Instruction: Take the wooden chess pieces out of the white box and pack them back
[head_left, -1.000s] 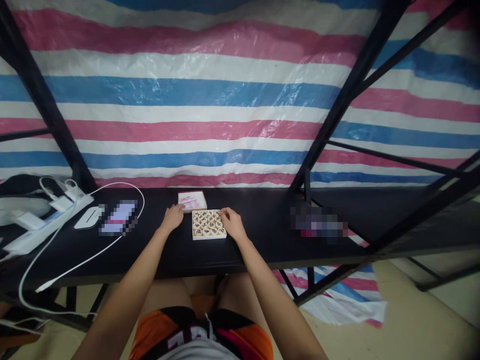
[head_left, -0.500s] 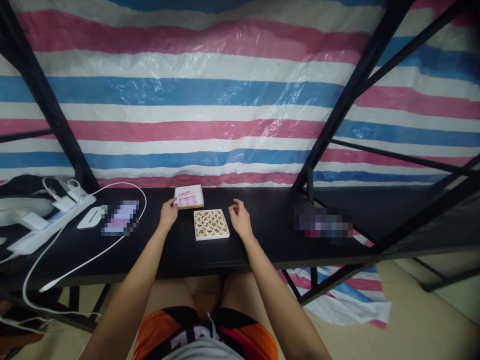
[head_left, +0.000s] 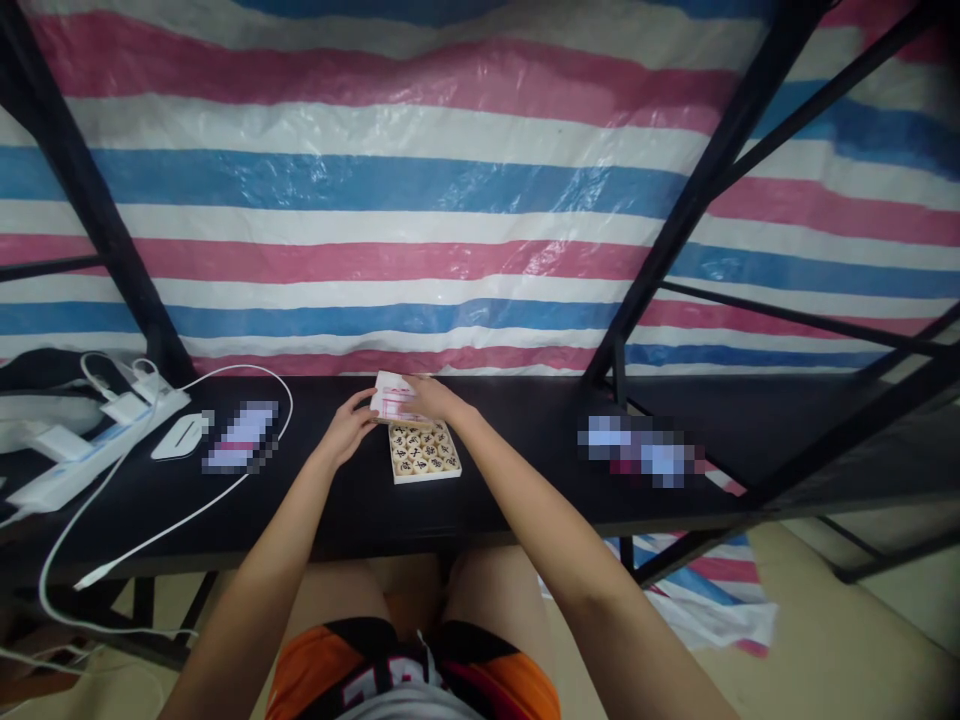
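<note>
A white box lid (head_left: pixel 391 392) with red printing is tilted just behind and above the back edge of an open white box (head_left: pixel 428 479). Round Chinese chess pieces (head_left: pixel 420 449) with dark characters lie in rows inside that box; the lid hides part of the back row. My left hand (head_left: pixel 351 430) holds the lid at its left edge, thumb and fingers closed on it. From the right, my right hand (head_left: pixel 435 399) reaches over the lid with its fingers on the printed face and right side; its thumb is hidden.
On the left of the black table (head_left: pixel 525 480) lie a blurred phone (head_left: pixel 241 436), a white flat device (head_left: pixel 178 437), a white cable (head_left: pixel 169 528) and a power strip (head_left: pixel 97 455). A blurred item (head_left: pixel 637 450) lies to the right. Black metal posts (head_left: pixel 675 230) and a striped sheet (head_left: pixel 390 185) stand behind.
The lid has moved right, toward the box of pieces, and tilted, with my left hand on it. My right hand has come from the box's right side onto the lid.
</note>
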